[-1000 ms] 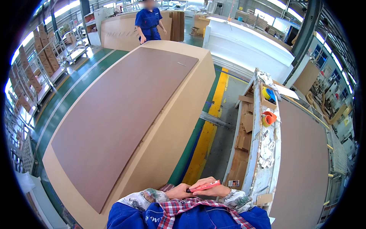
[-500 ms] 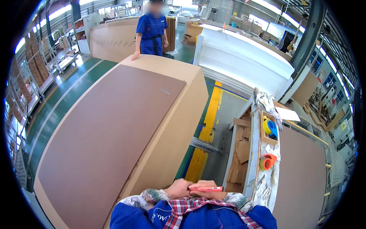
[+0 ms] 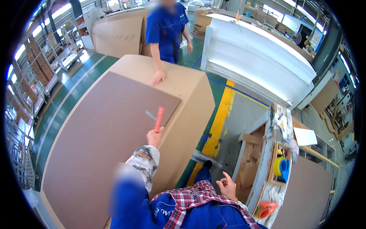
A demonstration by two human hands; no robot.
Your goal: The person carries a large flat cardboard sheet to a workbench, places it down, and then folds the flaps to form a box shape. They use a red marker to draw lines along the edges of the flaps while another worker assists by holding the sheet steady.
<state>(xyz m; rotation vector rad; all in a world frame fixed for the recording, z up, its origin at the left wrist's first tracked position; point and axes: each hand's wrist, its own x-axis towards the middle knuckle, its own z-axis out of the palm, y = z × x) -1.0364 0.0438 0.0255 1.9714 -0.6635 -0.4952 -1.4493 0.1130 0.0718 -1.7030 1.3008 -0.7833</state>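
My left hand point(image 3: 155, 136) is raised over a big cardboard box point(image 3: 190, 103) and grips a red-handled utility knife point(image 3: 158, 119), its blade pointing up and left. The knife hovers near the right edge of a brown board point(image 3: 95, 137) lying on top of the box. My right hand point(image 3: 227, 186) hangs low by my chest over the floor, fingers spread, holding nothing. At the box's far end a person in blue point(image 3: 166, 30) rests one hand point(image 3: 157, 78) on the cardboard.
A yellow floor line point(image 3: 219, 118) runs along the box's right side. A narrow cart point(image 3: 280, 168) at right holds yellow and blue tape rolls, cardboard scraps and an orange tool point(image 3: 265, 209). White stacked panels point(image 3: 259, 57) lie behind. Shelving point(image 3: 34, 72) lines the left.
My left hand has lifted from my chest and reached out over the box with the red knife. My right hand let go and dropped to the side. The person in blue now looks closer.
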